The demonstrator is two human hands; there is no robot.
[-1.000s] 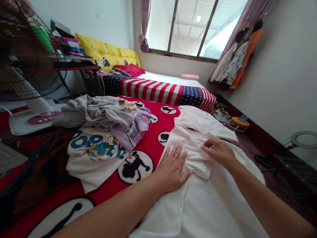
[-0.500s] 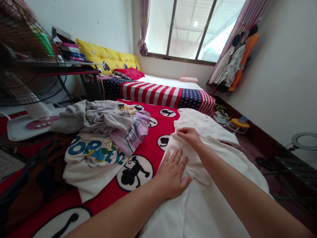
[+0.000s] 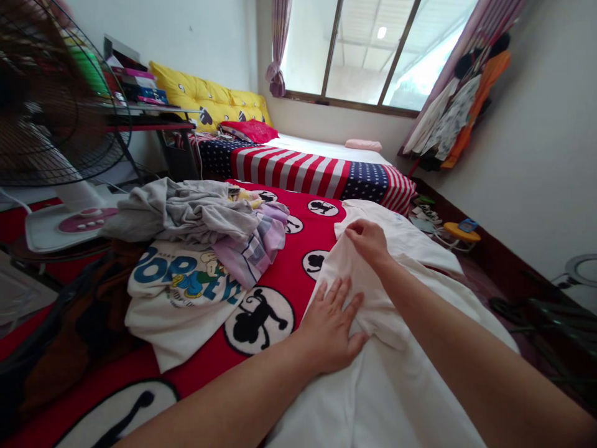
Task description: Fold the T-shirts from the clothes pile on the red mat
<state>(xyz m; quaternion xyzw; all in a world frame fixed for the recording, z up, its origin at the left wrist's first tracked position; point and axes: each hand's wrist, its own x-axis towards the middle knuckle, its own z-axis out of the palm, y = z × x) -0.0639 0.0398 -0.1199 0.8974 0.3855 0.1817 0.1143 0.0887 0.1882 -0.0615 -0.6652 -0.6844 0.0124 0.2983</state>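
Observation:
A pale cream garment (image 3: 401, 373) lies spread on the red bedcover (image 3: 298, 274) in front of me. My left hand (image 3: 332, 326) rests flat on its folded edge, fingers stretched out. My right hand (image 3: 370, 239) reaches further up the garment, fingers curled and pinching the cloth near its upper corner. A second cream piece (image 3: 401, 233) lies just beyond that hand.
A heap of clothes sits to the left: grey shirts (image 3: 186, 208), a striped lilac piece (image 3: 254, 246), a white shirt with blue lettering (image 3: 181, 283). A black fan (image 3: 51, 106) stands at far left. A flag-patterned bed (image 3: 321, 171) lies beyond. Clothes (image 3: 459, 106) hang on the right wall.
My right hand moved up and left along the garment, from beside the left hand to its upper corner, and closed on the cloth. The left hand stayed flat.

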